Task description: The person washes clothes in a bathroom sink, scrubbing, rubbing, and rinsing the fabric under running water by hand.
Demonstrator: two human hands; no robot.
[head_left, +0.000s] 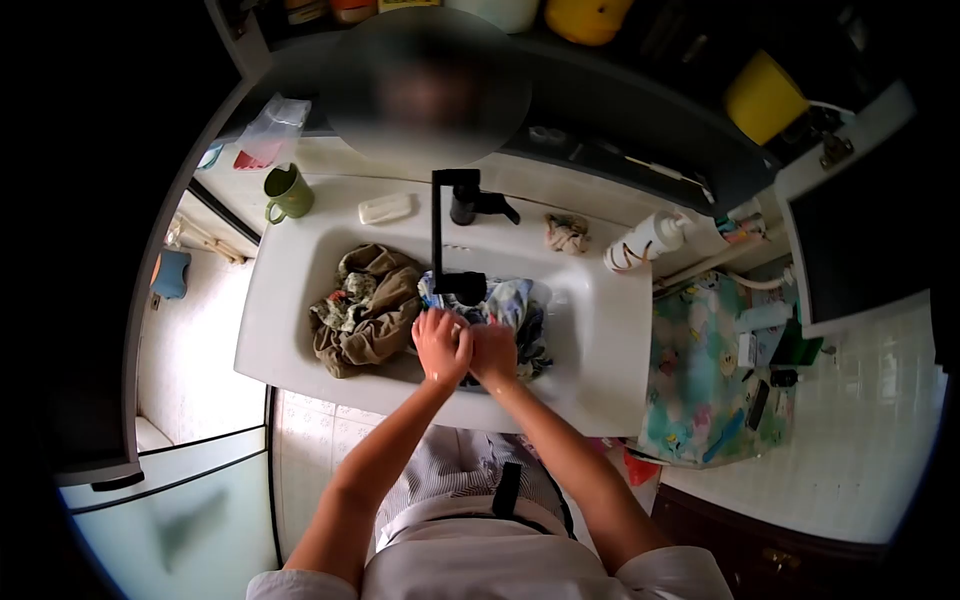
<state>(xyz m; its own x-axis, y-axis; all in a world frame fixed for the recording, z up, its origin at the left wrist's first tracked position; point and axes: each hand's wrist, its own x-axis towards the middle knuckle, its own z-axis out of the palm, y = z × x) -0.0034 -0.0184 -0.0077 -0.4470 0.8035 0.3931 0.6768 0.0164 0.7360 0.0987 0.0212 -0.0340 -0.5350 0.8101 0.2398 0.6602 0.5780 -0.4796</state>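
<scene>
My left hand (441, 347) and my right hand (493, 352) meet over the front middle of the white sink (590, 345). Their fingers are curled together, and what lies between them is too small to make out. Beneath and behind them is a blue and white patterned cloth (512, 300). Brown clothing (385, 318) lies bunched in the basin to the left. The black faucet (462, 285) reaches out just beyond my hands.
On the sink's back ledge stand a green mug (288, 193), a soap bar (385, 208), a crumpled cloth (567, 233) and a white bottle (645, 241). A round mirror (430, 90) hangs above. Small items lie on a patterned cover (690, 350) at right.
</scene>
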